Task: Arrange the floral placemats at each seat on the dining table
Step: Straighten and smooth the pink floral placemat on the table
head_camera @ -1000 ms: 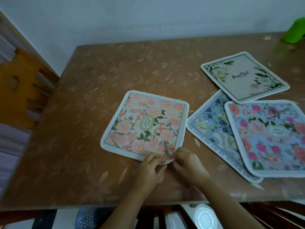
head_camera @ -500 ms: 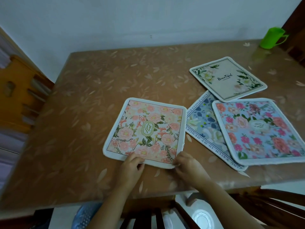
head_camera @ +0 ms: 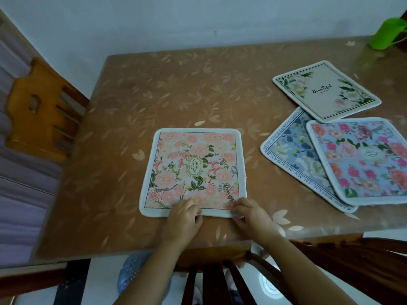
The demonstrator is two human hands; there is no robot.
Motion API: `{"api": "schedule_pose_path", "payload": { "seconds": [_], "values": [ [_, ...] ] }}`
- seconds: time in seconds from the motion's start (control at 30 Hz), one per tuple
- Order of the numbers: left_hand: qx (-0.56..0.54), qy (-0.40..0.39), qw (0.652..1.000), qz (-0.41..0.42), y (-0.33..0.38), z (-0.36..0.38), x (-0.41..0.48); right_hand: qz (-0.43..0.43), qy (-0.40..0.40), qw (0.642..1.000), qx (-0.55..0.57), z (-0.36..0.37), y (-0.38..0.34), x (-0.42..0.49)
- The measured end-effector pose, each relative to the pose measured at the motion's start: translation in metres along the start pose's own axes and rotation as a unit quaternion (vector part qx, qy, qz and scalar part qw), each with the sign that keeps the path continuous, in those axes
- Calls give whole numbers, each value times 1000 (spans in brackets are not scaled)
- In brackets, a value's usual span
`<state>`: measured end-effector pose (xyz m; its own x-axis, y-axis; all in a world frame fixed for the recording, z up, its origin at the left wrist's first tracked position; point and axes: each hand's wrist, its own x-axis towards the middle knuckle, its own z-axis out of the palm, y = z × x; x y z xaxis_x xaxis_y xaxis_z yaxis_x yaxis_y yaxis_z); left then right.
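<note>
Dark chair (head_camera: 211,282): nearest to me at 6 o'clock, its slats under both forearms.
Left hand (head_camera: 184,216): I see its fingers curled onto the near edge of the garden placemat (head_camera: 193,170), thumb at the border, pinching it.
Right hand (head_camera: 251,213): gripping the same mat's near right corner, fingers on top and thumb at the rim.
Garden placemat: pink flowers with a "GARDEN" oval, lying flat and square to the near edge of the worktop (head_camera: 154,89), at 12 o'clock from my hands.
Worktop: brown, with a pale leaf pattern.
Script placemat (head_camera: 293,155): grey-blue with a lettered border, at 2 o'clock, apart from the garden mat.
Rose placemat (head_camera: 363,159): light blue with pink roses, lying over the script mat's right part.
Cream placemat (head_camera: 326,91): farther off at 1 o'clock, marked "Beautiful", its near corner overlapping the script mat.
Orange chair (head_camera: 39,111): at 10 o'clock, against the worktop's left side.
Green cup (head_camera: 385,34): farthest, at the far right corner by the wall.
</note>
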<state>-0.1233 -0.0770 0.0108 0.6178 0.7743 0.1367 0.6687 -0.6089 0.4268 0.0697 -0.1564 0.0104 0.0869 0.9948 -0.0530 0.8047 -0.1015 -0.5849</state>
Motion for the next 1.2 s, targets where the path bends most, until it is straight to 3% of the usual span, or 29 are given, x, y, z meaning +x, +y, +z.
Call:
{"api": "schedule_pose_path", "payload": {
  "seconds": [0.23,0.77,1.2],
  "values": [
    [-12,-1,1000,26,-27,-3,-28,-6,22,998,-54,11,-22,-3],
    [-16,32,995,-97,-66,-23,-48,54,7,995,-80,28,-35,-1],
    [-33,11,996,-77,-64,-17,-54,49,24,995,-83,24,-34,-6]
  ]
}}
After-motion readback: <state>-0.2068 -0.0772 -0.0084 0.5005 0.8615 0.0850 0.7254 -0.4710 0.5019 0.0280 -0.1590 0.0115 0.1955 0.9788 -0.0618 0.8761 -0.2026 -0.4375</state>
